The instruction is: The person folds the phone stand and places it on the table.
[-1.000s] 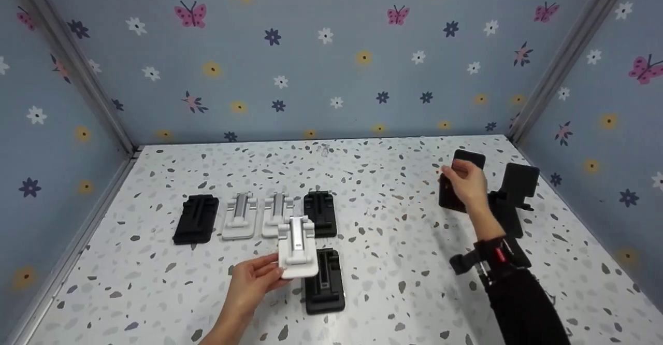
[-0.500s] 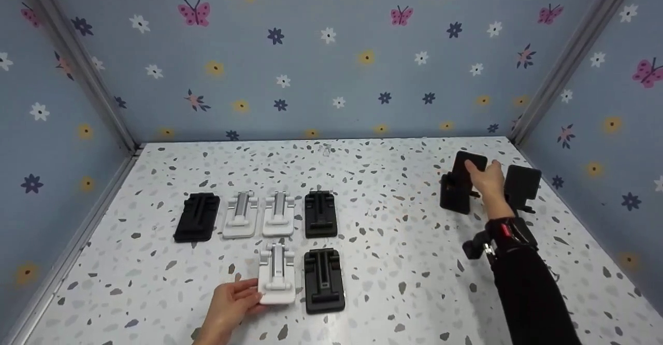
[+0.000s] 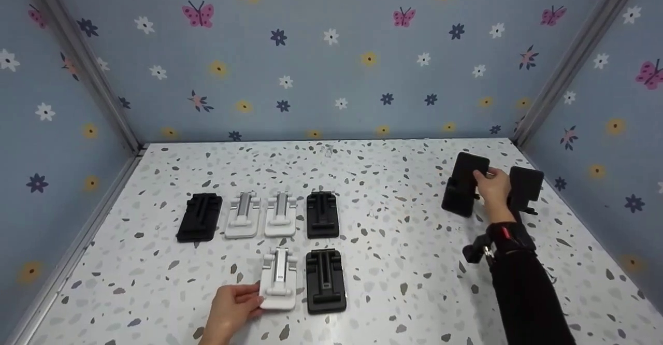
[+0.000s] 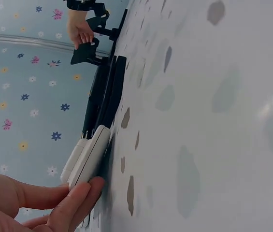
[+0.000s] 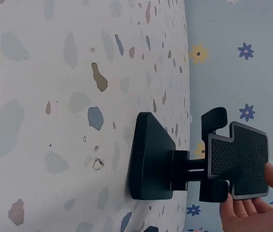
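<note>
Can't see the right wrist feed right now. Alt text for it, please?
A right hand, at lower right, grips the outer edge of the plate of an unfolded black stand. The stand's base appears to rest on a speckled white table, seen sideways along the left; a blue flowered wall fills the right.

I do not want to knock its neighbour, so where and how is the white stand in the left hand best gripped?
The white stand is probably best pinched at the near part of its left edge, coming from the left. Its base is flat there, and no other stand lies on that side, while a black stand is close on its right.
</note>
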`<state>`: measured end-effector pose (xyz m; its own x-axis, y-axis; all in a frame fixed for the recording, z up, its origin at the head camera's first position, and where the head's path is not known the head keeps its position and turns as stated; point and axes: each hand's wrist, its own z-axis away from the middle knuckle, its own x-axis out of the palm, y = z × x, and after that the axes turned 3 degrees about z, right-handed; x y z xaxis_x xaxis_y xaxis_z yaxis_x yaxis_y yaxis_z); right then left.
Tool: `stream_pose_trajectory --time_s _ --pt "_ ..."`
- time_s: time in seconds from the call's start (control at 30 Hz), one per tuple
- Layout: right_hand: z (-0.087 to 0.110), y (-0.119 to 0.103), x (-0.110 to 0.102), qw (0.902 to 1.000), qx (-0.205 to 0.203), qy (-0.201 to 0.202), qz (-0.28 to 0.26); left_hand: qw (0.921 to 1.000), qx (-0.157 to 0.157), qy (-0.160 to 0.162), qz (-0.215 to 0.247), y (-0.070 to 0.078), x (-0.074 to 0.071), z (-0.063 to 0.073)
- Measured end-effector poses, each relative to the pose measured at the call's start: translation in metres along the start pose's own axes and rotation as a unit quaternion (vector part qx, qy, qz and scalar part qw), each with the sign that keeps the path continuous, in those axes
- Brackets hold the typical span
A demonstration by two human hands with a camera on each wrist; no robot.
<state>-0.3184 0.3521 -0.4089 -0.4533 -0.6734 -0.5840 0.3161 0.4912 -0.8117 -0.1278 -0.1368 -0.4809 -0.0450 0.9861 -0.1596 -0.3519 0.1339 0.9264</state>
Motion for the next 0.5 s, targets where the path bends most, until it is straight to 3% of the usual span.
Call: stream_pose_trajectory --time_s 0.17,0.33,0.43,0.5 --pt "0.002 -0.001 0.001 0.9991 0.005 0.041 -0.012 0.9972 0.01 0.015 -0.072 0.006 -0.001 0.004" --pt "0.008 -0.007 0.001 0.9982 -0.005 0.049 -0.033 0.9917 0.037 0.009 -0.123 0.012 -0.003 0.008" --pt "0.015 -0.015 0.001 0.9961 -0.009 0.033 -0.082 0.9887 0.033 0.006 -0.146 0.016 -0.005 0.008" --pt "0.022 -0.022 0.0 0.9889 -0.013 0.016 -0.147 0.9877 0.023 0.004 -0.155 0.018 -0.007 0.008"
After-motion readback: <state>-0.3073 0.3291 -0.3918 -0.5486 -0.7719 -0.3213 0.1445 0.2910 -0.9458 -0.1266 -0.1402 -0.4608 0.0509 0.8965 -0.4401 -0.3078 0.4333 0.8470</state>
